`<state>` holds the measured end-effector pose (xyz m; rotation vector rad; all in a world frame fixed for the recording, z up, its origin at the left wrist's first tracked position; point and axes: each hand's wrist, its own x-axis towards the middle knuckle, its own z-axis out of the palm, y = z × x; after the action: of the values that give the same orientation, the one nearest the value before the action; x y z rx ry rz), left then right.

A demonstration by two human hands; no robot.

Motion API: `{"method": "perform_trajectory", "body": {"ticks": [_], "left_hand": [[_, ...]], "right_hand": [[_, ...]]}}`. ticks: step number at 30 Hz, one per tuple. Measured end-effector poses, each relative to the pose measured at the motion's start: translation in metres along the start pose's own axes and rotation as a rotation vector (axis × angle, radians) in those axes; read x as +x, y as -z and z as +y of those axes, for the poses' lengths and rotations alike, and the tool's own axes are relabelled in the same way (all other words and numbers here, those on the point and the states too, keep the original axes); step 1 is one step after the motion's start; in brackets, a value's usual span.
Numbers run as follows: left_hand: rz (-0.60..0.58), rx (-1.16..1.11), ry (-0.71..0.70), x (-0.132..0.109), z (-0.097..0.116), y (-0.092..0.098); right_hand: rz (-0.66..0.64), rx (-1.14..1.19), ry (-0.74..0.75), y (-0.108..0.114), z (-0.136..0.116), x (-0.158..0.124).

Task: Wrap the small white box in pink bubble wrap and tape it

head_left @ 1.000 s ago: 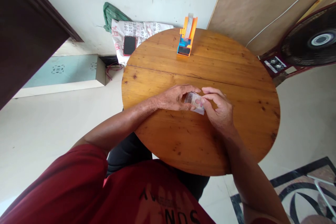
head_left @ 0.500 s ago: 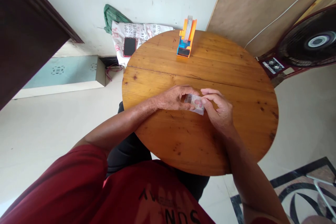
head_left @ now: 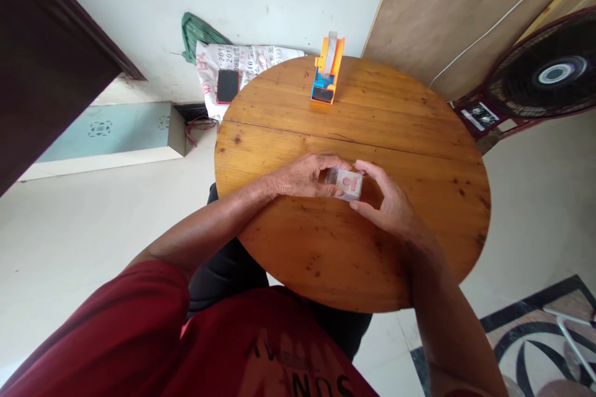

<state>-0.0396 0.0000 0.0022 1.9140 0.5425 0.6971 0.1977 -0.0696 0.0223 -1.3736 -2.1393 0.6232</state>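
A small whitish box with a reddish print on top and a clear, shiny wrap sits low over the round wooden table. My left hand grips its left part, thumb on the near side and fingers on the far side. Around the box's right end, my right hand is curved with thumb and fingers spread apart. Its fingertips are by the box's right corners; whether they touch it I cannot tell.
Toward the table's far edge stands an orange and blue tape dispenser with a roll of tape. Beyond the left edge, a dark phone lies on a printed white sack. A large fan stands to the right.
My right hand's pinch on the box's right end has opened, thumb moving down toward me. More of the printed top shows. My left hand keeps its hold.
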Motion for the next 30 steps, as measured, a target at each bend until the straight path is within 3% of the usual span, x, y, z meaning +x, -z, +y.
{"method": "perform_trajectory", "body": {"ticks": [7, 16, 23, 30], "left_hand": [[-0.023, -0.039, 0.03, 0.0, -0.002, 0.001], [-0.026, -0.063, 0.091, 0.0, 0.001, 0.004], [-0.052, 0.234, 0.215, -0.006, 0.001, 0.023], [-0.074, 0.325, 0.086, -0.002, -0.001, 0.023]], "right_hand": [[0.117, -0.109, 0.09, -0.012, 0.006, 0.004], [0.098, -0.048, 0.112, -0.006, -0.003, 0.002], [0.266, -0.038, 0.157, -0.013, -0.007, 0.005], [0.467, -0.189, 0.247, -0.025, -0.004, 0.013]]}}
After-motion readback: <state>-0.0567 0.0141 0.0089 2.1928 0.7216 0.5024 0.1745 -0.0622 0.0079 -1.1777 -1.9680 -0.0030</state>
